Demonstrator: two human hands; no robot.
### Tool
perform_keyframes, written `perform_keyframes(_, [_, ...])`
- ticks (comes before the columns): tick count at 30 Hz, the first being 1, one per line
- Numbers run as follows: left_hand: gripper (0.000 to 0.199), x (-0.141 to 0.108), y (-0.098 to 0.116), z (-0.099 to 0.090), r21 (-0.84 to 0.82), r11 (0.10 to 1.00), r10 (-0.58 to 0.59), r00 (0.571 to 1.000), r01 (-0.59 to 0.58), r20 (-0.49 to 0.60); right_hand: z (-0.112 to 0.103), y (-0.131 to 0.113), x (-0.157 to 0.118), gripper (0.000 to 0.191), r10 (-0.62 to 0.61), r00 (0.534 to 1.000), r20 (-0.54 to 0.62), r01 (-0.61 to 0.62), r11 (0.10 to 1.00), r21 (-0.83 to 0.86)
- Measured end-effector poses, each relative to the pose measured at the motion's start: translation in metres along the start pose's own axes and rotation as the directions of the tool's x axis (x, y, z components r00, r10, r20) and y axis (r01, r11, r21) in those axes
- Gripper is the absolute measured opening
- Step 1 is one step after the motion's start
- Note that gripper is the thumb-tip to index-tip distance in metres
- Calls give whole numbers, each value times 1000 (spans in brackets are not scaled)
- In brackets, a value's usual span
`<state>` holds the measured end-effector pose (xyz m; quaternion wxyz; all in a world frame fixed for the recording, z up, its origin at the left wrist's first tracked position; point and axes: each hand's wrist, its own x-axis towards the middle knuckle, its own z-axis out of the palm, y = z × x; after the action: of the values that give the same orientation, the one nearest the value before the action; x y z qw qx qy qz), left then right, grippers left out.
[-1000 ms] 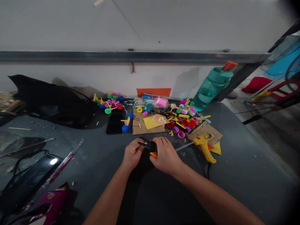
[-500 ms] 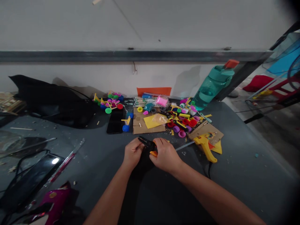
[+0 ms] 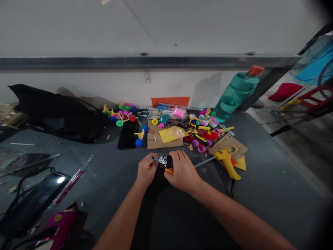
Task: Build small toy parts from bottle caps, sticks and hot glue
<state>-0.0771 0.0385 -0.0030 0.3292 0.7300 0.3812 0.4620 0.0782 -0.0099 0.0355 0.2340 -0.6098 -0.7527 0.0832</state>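
Note:
My right hand [image 3: 182, 171] is wrapped round the orange and black handles of a pair of wire strippers [image 3: 163, 160], whose dark metal jaws point left. Close beside the jaws, my left hand [image 3: 146, 171] is closed in a pinch; whatever lies between its fingertips is too small to make out. Both hands are above the dark table [image 3: 166, 222]. Just beyond them lies a piece of cardboard [image 3: 153, 143] with a yellow paper sheet [image 3: 166, 135] on it. A small stick frame with blue wheels [image 3: 139, 142] sits left of the cardboard.
Coloured bottle caps [image 3: 201, 148] are heaped behind my right hand. A yellow glue gun [image 3: 228, 163] lies to the right, near a teal water bottle [image 3: 235, 95]. On the left are a black bag [image 3: 59, 118], a phone [image 3: 128, 134] and a magenta tool [image 3: 61, 224].
The wire strippers have turned in my right hand, so the flat side of their jaws now shows. My left hand keeps its pinch in nearly the same place.

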Motion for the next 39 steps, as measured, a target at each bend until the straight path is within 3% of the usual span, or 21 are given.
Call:
perform_keyframes(8, [21,2,5,-1,14,1000,-22,999,21,31,4,3,-2,20,73,996,52,-71,997,-27])
perform_keyframes(12, [20,2,6,1,-73,981,-173,983,177,64,3,15,4,27,60,998,-23,-61,998,-26])
perform_keyframes(15, [24,2,7,1,-239,891,-369,923,386,114,3,30,13,34,129,988,-90,-141,980,-139])
perform_keyframes(17, [27,2,6,0,-337,821,-443,887,461,133,6,38,18,39,152,985,-82,-167,962,-217])
perform_keyframes(22, [29,2,3,-4,-499,707,-490,856,502,167,12,45,26,57,59,998,17,-50,945,-324])
perform_keyframes(25, [29,1,3,-5,-536,664,-496,844,521,206,3,40,30,55,-12,998,59,31,941,-338])
perform_keyframes(28, [29,1,4,-6,-522,665,-492,840,533,231,-12,28,33,34,-67,998,14,69,975,-212])
perform_keyframes(30, [30,1,5,-6,-506,672,-489,837,541,246,-20,20,36,26,-115,993,-10,115,993,-20])
perform_keyframes(33, [31,1,6,-6,-487,671,-488,828,559,278,-21,9,39,22,-160,987,16,148,944,295])
perform_keyframes(39, [33,1,7,-7,-373,724,-494,814,580,306,2,9,42,13,78,971,226,-206,754,623])
